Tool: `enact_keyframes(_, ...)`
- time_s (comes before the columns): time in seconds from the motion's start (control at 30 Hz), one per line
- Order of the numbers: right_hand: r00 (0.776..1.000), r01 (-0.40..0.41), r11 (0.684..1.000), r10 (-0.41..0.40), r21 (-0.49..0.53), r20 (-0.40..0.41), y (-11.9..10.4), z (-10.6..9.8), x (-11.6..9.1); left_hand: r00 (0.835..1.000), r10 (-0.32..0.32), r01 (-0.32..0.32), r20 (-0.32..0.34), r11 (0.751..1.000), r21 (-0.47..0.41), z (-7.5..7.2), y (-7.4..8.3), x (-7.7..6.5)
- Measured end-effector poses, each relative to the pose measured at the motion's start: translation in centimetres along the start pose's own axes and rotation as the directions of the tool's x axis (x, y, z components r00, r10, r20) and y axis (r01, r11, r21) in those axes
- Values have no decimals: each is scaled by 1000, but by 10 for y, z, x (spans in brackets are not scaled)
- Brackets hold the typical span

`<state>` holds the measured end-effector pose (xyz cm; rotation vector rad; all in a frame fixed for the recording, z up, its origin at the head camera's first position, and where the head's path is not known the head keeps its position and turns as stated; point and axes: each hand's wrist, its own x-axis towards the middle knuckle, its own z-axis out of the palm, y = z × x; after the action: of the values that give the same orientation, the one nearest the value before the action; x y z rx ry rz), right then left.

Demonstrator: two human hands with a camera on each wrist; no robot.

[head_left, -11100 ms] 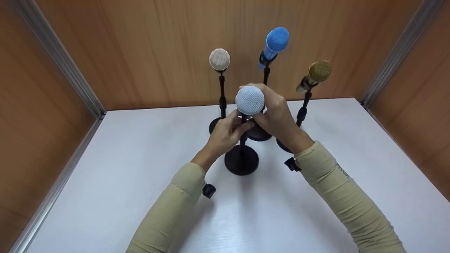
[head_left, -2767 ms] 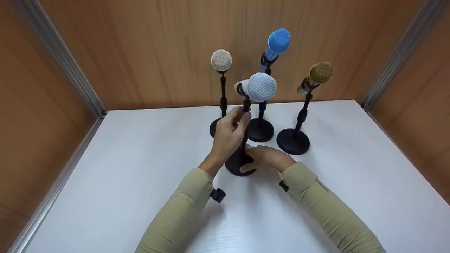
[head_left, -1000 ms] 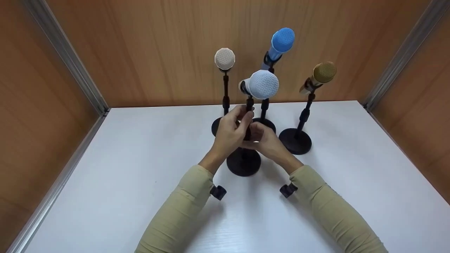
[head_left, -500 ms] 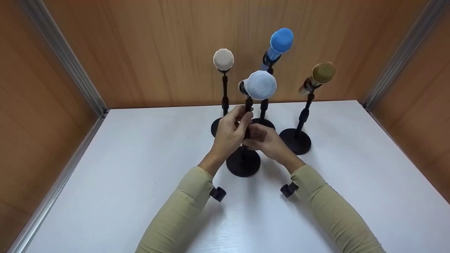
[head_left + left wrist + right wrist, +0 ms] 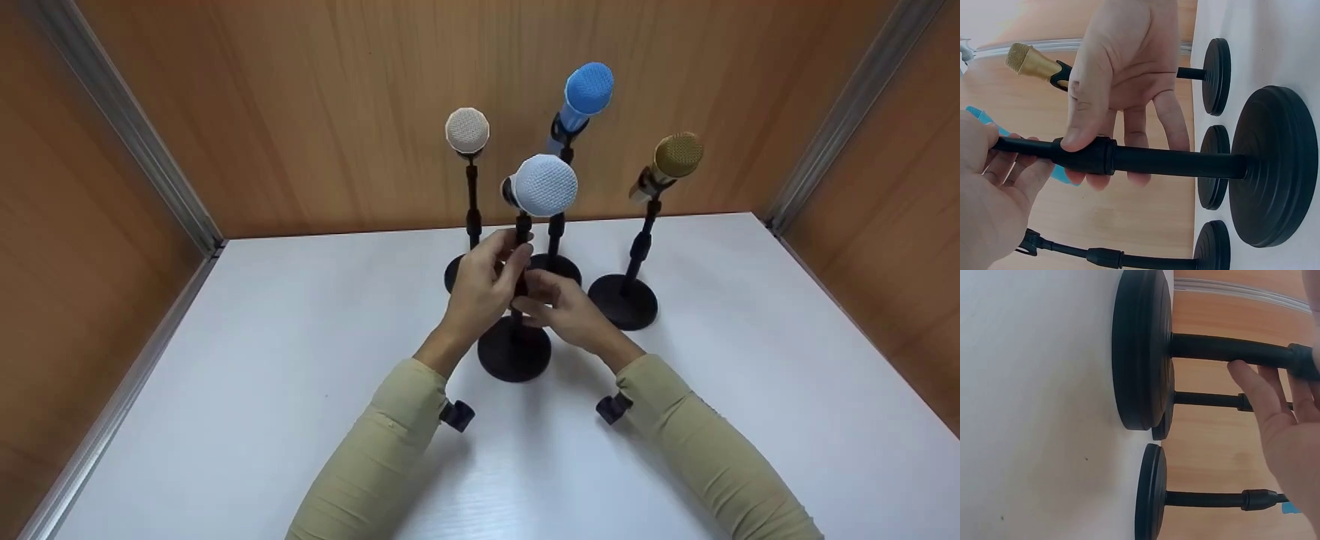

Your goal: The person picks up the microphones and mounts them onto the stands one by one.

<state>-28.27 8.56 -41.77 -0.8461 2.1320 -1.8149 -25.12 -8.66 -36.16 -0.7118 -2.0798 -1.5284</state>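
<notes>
A white microphone [image 5: 546, 185] is clipped on a black desk stand, its head tilted toward me and slightly right. The stand's round base [image 5: 514, 351] rests on the table. My left hand [image 5: 480, 289] grips the upper pole just below the clip, thumb in front. Lower down, my right hand [image 5: 574, 311] pinches the collar at mid-pole. In the left wrist view the right thumb presses the collar [image 5: 1086, 154], with its fingers behind the pole. The right wrist view shows a finger of my right hand [image 5: 1292, 439] against the lower pole [image 5: 1207, 346].
Behind stand three more microphones on black stands: beige [image 5: 467, 131] at left, blue [image 5: 589, 88] in the middle, gold [image 5: 678, 155] at right. The blue one's base is close behind my hands. Wooden panels [image 5: 337, 112] enclose the white table [image 5: 300, 337].
My right hand was at the microphone head 11.1 s ago and on the base 2.8 s ago; now it is at the collar. The microphone has swung rightward since the first frame.
</notes>
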Motion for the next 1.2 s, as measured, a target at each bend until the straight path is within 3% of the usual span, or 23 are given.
enact_keyframes(0.2, 1000, -11, 1000, 11, 2, -21, -2, 2, 6, 1000, -12, 12, 1, 1000, 8, -4, 3, 1)
enact_keyframes(0.5, 996, 57, 996, -62, 73, 58, 0, -1, 0, 999, 13, -15, 39, 999, 39, -10, 7, 2)
enact_keyframes(0.8, 998, 50, 994, -53, 98, 27, 5, 3, 2, 997, 74, -76, 32, 993, 86, -12, 6, 2)
enact_keyframes(1.2, 999, 36, 995, -39, 88, 32, 7, 2, 5, 995, 77, -84, 67, 990, 109, -14, 4, 5)
